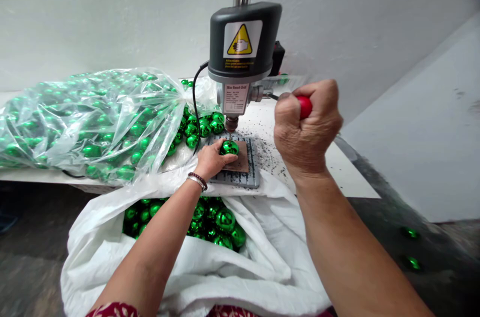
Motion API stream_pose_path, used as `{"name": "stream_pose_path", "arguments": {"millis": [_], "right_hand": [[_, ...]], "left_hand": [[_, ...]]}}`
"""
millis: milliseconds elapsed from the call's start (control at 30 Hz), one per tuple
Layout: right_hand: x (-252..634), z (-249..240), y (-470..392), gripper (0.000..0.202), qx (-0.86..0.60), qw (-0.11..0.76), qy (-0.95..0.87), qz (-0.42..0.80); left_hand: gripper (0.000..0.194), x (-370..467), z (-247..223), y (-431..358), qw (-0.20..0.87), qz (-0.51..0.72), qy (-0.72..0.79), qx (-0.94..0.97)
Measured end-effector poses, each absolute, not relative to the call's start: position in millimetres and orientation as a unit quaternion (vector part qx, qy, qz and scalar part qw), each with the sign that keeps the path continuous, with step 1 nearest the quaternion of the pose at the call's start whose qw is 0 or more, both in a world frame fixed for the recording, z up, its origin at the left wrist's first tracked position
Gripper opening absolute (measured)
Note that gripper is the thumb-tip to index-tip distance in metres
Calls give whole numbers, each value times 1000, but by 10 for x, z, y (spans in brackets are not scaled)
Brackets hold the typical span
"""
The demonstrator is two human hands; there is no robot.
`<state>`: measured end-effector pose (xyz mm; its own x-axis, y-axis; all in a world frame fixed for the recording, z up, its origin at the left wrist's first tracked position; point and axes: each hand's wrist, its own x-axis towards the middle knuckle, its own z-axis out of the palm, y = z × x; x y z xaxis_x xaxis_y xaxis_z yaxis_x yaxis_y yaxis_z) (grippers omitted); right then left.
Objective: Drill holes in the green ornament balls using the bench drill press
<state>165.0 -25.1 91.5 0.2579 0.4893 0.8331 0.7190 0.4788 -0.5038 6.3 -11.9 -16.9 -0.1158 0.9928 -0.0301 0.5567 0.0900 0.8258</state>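
1. The green ball [230, 147] sat directly beneath the bench drill [243, 42].
2. Below the drill, the left hand [213, 159] pinched the ball between thumb and fingers.
3. Right of the drill, the right hand [309, 129] clenched the red knob [305, 106].

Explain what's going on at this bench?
A person's left hand holds a shiny green ball on a brown board under a mini bench drill. Their right hand grips the red knob on the drill's lever. The bit is at the ball's top; I can't tell whether it's in. More green balls lie in a white sack in front.
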Motion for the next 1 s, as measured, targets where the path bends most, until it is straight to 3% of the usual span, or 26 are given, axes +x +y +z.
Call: {"name": "stream_pose_path", "arguments": {"millis": [667,833,1000], "right_hand": [[1626,495,-288,14,-452,654,-590,-144],[1615,868,-162,23,-467,673,-566,-98],[1633,1436,12,19,-533,621,-574,-30]], "left_hand": [[56,53,-185,-142,268,316,665,621],[53,89,-185,-123,267,314,669,618],[46,-16,-108,-283,334,365,609,620]]}}
